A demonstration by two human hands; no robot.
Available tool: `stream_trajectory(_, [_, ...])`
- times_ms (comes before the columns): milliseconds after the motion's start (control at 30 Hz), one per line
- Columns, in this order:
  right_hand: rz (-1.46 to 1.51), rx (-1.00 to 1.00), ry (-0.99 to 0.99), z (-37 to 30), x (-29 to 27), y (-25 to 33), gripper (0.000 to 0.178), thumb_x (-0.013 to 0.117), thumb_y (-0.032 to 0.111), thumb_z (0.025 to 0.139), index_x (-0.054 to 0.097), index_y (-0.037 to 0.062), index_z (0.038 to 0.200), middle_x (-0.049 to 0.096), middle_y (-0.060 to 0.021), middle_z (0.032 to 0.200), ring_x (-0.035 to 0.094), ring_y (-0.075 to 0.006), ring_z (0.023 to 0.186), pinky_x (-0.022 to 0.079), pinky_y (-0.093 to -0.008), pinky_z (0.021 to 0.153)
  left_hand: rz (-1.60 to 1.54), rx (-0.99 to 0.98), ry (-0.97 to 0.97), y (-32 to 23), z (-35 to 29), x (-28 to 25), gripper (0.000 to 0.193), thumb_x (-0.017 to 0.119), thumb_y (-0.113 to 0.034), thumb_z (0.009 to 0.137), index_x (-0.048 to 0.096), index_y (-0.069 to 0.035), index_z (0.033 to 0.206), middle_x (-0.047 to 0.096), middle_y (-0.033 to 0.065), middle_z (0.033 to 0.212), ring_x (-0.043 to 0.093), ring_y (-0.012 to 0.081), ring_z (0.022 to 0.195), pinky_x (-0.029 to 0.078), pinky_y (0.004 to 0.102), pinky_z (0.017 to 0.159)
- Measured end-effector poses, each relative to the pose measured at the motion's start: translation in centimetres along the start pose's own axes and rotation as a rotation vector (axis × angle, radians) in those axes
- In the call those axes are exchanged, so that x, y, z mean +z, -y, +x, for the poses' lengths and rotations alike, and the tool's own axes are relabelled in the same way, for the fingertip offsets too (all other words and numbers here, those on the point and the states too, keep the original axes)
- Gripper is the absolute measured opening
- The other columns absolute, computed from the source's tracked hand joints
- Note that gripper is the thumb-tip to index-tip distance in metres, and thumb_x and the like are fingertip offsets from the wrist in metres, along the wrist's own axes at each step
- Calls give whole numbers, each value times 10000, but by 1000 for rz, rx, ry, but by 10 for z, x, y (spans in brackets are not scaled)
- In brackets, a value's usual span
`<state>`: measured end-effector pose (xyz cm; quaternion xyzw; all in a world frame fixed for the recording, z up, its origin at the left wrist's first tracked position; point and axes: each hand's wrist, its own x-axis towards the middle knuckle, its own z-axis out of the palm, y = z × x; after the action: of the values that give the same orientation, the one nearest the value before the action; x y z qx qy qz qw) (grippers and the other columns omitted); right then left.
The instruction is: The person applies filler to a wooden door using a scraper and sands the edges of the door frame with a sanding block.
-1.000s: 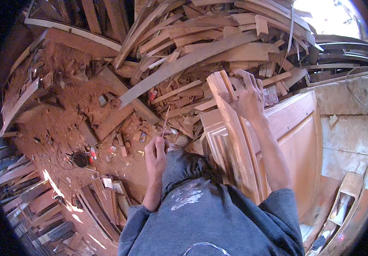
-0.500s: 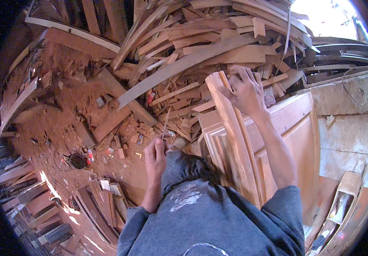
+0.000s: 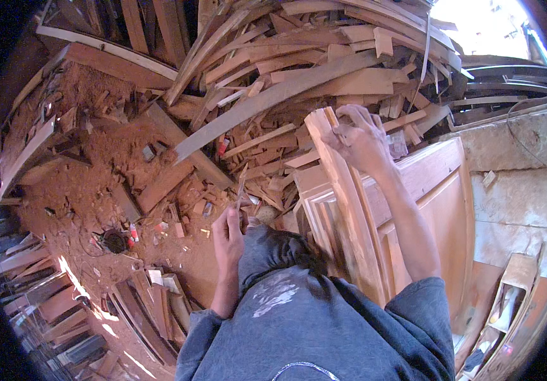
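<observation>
My left hand (image 3: 227,230) is closed around the lower end of a thin, pointed, brownish stick-like piece (image 3: 241,184), which points up and away from me. Its exact kind is too small to tell. On my right, a long pale wooden moulding (image 3: 343,184) leans lengthwise against a panelled wooden door (image 3: 435,190). At the far end of that moulding, my right hand (image 3: 363,146) touches its right edge with bent, closed fingers. Whatever lies between those fingers is hidden.
A large heap of offcuts and curved boards (image 3: 299,82) fills the far side. Sawdust and scraps cover the floor (image 3: 83,197) at left, with a dark round object (image 3: 114,240) on it. Stacked boards (image 3: 149,311) lie near left; a long wooden box (image 3: 511,292) stands at right.
My left hand has shifted slightly left, bringing the thin pointed piece with it. My right hand has moved a little at the moulding's far end, its fingers drawn closer together.
</observation>
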<state>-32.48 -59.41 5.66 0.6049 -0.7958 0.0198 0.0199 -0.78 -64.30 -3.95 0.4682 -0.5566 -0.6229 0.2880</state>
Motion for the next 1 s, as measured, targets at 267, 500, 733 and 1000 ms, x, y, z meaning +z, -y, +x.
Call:
stream_trajectory(267, [310,129,-115,12,14,0,543,703,505,839,685,49,1133,526,-169,1331,468,-363,1267,351,-466,1096,20,53,3,-13,3,-1,441,386,-301,1072,682,25,1036,444,-47,633,382,51,565,290,249,505])
stream_trajectory(500, [500,96,-244,-23,44,-18,478,767,418,810,685,49,1103,536,-192,1305,497,-376,1239,395,-450,1059,17,-27,48,-12,5,4,417,388,-288,1071,689,1,1071,456,-49,646,390,46,575,301,241,517])
stream_trajectory(733, [404,149,-271,-19,24,-13,462,740,449,827,693,97,1123,528,-169,1304,502,-360,1251,410,-462,1047,71,55,67,-17,5,19,410,401,-292,1067,684,4,1073,465,-44,647,399,51,579,311,239,525])
stream_trajectory(1000, [199,93,-132,7,19,-6,582,684,532,836,611,171,1286,453,-163,1413,414,-360,1335,348,-506,1081,77,75,66,-17,1,15,411,401,-290,1066,679,11,1042,452,-37,644,391,62,569,296,254,512])
